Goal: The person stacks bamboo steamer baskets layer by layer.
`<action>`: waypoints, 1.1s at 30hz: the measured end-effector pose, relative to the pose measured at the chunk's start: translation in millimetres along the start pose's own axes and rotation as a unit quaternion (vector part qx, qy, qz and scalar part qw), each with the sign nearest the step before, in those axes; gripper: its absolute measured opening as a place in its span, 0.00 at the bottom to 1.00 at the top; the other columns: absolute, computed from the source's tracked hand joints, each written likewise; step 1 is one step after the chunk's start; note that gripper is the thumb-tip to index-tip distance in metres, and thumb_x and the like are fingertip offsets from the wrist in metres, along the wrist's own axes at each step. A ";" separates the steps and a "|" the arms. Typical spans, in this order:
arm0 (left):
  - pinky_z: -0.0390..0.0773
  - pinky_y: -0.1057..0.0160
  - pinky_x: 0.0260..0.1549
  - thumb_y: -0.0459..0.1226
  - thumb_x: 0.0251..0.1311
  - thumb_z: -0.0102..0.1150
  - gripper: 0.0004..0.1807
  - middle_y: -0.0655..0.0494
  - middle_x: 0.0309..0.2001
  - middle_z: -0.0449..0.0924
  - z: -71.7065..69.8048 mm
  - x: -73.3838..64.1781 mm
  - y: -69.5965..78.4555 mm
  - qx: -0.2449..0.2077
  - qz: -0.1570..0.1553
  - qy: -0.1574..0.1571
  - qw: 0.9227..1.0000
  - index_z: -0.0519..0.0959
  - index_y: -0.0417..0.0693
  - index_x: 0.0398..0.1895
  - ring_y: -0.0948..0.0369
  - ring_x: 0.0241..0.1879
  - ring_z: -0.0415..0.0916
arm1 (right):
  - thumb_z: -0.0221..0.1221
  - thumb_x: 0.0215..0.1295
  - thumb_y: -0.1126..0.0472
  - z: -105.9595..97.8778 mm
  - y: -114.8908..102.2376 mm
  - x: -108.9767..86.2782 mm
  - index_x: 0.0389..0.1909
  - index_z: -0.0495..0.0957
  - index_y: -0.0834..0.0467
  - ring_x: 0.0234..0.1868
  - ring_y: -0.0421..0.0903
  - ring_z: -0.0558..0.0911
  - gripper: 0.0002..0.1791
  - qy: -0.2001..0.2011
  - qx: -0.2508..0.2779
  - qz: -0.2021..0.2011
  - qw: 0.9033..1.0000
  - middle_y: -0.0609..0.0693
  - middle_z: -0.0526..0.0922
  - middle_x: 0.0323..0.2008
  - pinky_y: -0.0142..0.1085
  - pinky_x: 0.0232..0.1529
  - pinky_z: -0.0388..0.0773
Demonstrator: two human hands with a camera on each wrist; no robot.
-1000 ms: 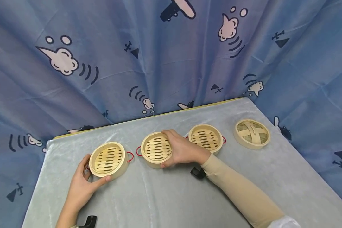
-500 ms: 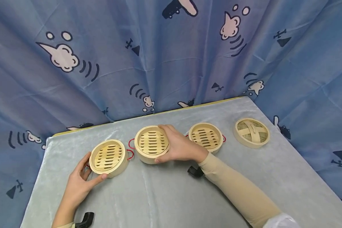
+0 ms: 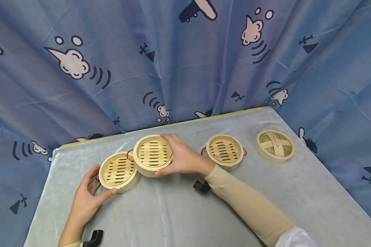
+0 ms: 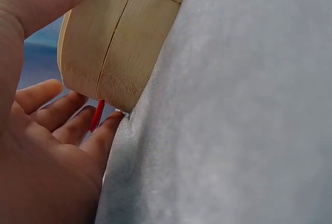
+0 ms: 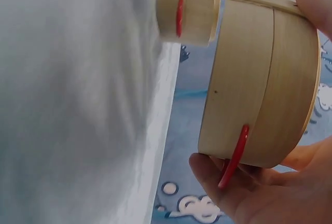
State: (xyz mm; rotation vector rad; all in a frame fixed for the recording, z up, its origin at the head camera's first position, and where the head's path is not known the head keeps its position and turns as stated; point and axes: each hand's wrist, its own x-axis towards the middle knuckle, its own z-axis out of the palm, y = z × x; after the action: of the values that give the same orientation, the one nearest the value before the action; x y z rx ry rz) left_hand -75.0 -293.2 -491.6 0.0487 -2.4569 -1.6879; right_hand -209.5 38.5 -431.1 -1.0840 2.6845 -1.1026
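Two round bamboo steamer baskets with slatted bottoms and red side handles are at my hands. The left steamer basket [image 3: 117, 171] stands on the cloth, and my left hand [image 3: 84, 204] holds it, thumb on the near side and fingers around its left side. My right hand [image 3: 182, 156] grips the other steamer basket [image 3: 153, 153] by its right side. The right wrist view shows this basket [image 5: 249, 73] raised off the table, fingers near its red handle [image 5: 236, 156]. In the head view its left edge overlaps the left basket's upper right rim, hiding that basket's right handle.
A third steamer basket [image 3: 225, 152] with red handles stands right of my right hand. Farther right lies a woven bamboo steamer lid [image 3: 274, 145]. Grey cloth [image 3: 173, 212] covers the table, and a blue patterned curtain [image 3: 126, 68] hangs behind its back edge.
My right hand has raised its steamer basket and carried it left, from beside the left basket to partly over its edge. The left hand and its basket have hardly moved.
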 end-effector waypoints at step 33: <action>0.69 0.77 0.55 0.27 0.37 0.82 0.70 0.51 0.74 0.52 0.8 1.1 3.8 0.040 0.079 0.032 0.996 0.45 0.64 0.80 0.64 0.68 0.60 | 0.70 0.31 0.22 59.6 -69.7 57.9 0.76 0.53 0.56 0.61 0.42 0.69 0.72 -0.058 -0.035 -0.048 0.997 0.52 0.65 0.65 0.34 0.61 0.70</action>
State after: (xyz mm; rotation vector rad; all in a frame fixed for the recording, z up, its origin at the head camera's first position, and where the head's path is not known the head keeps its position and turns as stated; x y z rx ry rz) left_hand -75.9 -291.2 -488.2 -0.0789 -2.4105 -1.5006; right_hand -194.9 -68.3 -419.2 -1.2599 2.6232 -0.9347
